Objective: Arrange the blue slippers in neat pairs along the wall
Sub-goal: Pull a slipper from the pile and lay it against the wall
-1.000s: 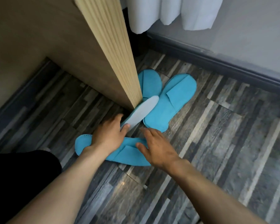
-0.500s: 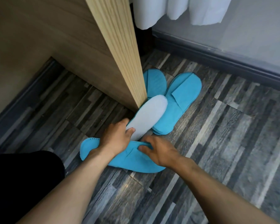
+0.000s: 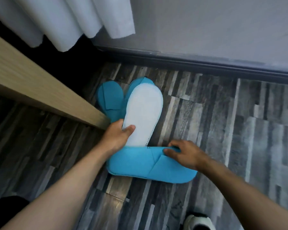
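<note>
Several flat blue slippers lie on the striped wood floor near the wall. My left hand [image 3: 117,136] grips the heel of a slipper turned white sole up [image 3: 144,113], which lies over another blue slipper [image 3: 134,85]. A third blue slipper [image 3: 109,97] rests beside the wooden panel. The nearest blue slipper [image 3: 140,165] lies crosswise, toe to the right. My right hand [image 3: 184,153] pinches the edge of its toe flap.
A light wooden panel [image 3: 40,90] runs diagonally at the left. White curtains [image 3: 60,20] hang above it. A dark baseboard [image 3: 198,62] lines the grey wall. A white shoe [image 3: 198,221] shows at the bottom right, dark clothing [image 3: 7,201] at bottom left.
My left hand has lifted and swung the sole-up slipper to the right, over another slipper. My right hand has shifted along the crosswise slipper to its toe flap. The view has moved toward the wall.
</note>
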